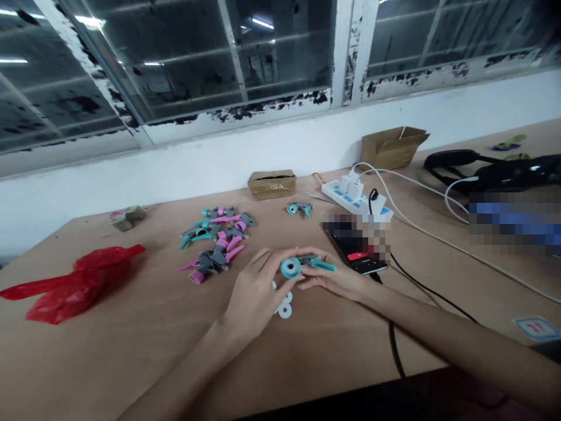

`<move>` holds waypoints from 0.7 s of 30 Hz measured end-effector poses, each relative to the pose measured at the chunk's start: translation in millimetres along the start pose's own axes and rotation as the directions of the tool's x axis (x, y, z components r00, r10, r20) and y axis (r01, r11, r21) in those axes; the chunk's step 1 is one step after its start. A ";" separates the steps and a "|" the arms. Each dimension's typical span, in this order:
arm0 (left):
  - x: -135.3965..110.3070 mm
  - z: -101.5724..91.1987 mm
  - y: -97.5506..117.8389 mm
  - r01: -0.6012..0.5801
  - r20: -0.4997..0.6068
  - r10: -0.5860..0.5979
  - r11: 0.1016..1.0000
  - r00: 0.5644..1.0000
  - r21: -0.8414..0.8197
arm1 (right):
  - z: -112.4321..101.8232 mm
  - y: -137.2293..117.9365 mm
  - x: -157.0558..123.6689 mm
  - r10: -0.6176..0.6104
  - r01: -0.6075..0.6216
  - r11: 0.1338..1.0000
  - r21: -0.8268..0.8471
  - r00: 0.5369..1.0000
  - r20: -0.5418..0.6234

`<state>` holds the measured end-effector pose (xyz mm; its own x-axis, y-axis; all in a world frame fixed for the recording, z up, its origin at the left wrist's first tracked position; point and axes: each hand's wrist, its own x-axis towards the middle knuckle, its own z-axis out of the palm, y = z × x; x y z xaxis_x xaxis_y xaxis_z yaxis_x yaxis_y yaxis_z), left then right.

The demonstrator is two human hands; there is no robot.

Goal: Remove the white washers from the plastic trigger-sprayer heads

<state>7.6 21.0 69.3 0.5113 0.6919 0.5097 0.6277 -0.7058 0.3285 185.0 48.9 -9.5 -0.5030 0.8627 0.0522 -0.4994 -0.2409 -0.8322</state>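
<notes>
A grey and teal trigger sprayer head (309, 262) is held between my two hands above the table. My left hand (258, 286) grips it at its round teal collar (290, 268), which faces me and shows a white ring with a dark hole. My right hand (335, 278) closes around the grey body beside the teal trigger. Under my left fingers lie several flat white washers (284, 310), partly hidden. To the left, a loose pile of trigger sprayer heads (214, 257) in pink, teal and grey rests on the table. One more teal and grey sprayer head (300, 209) lies apart behind my hands.
A red plastic bag (83, 286) lies at left. Cardboard boxes (272, 185) stand by the wall. A power strip (357, 202) with white cables and a phone (357, 245) lie to the right. A black cable (394, 345) runs near my right forearm.
</notes>
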 end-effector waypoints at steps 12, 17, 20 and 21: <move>23.0 8.9 -33.0 0.247 -0.092 -0.255 0.964 0.962 -0.094 | 3.4 -1.3 3.6 0.093 -0.087 0.994 0.062 0.991 -0.097; 64.2 45.3 -91.1 0.322 -0.184 -0.307 0.945 0.934 0.062 | 5.2 4.4 5.0 0.005 -0.021 0.997 -0.070 0.976 -0.220; 83.4 75.2 -109.8 0.287 -0.122 -0.273 0.950 0.954 0.122 | 3.4 7.7 5.4 -0.025 -0.010 0.988 -0.157 0.976 -0.217; 87.6 83.4 -112.6 0.277 -0.094 -0.265 0.951 0.960 0.140 | 2.8 8.1 5.6 -0.028 -0.012 0.985 -0.174 0.974 -0.224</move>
<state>30.6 173.7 10.6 0.2688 0.8369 0.4769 0.8205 -0.4582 0.3417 176.2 50.5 -14.4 -0.3184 0.9467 -0.0493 -0.3631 -0.1698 -0.9161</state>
